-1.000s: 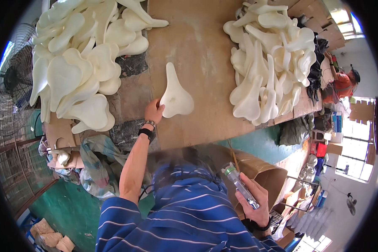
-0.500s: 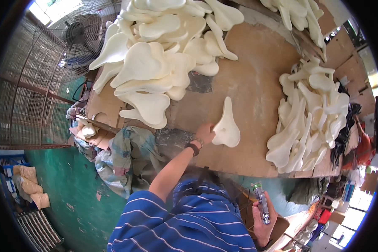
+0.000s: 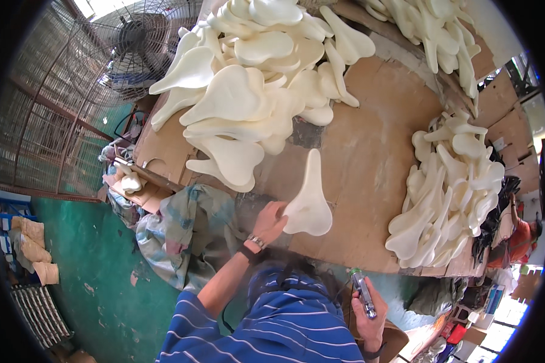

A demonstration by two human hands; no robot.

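My left hand (image 3: 270, 221), with a watch and a dark band at the wrist, grips the left edge of a cream foam bicycle saddle pad (image 3: 310, 206). The pad's narrow nose points away from me and its wide end is toward me. My left fingertips are partly hidden at its edge. Low on the right, my right hand (image 3: 370, 314) is wrapped round a silver, tube-shaped hand tool (image 3: 363, 294) with a green end. Its exact kind does not show. The tool is over the near side of the table, apart from the pad.
Cardboard covers the table (image 3: 369, 151). A big heap of saddle pads (image 3: 242, 97) lies at far left, another heap (image 3: 445, 193) at right, more pads (image 3: 433, 30) at far right. A wire-caged fan (image 3: 130, 51) stands left; a crumpled sheet (image 3: 191, 233) hangs at the near left edge.
My left hand has drawn the saddle pad nearer to me, and the pad appears larger. The whole view has shifted slightly. My right hand still holds the silver tool.
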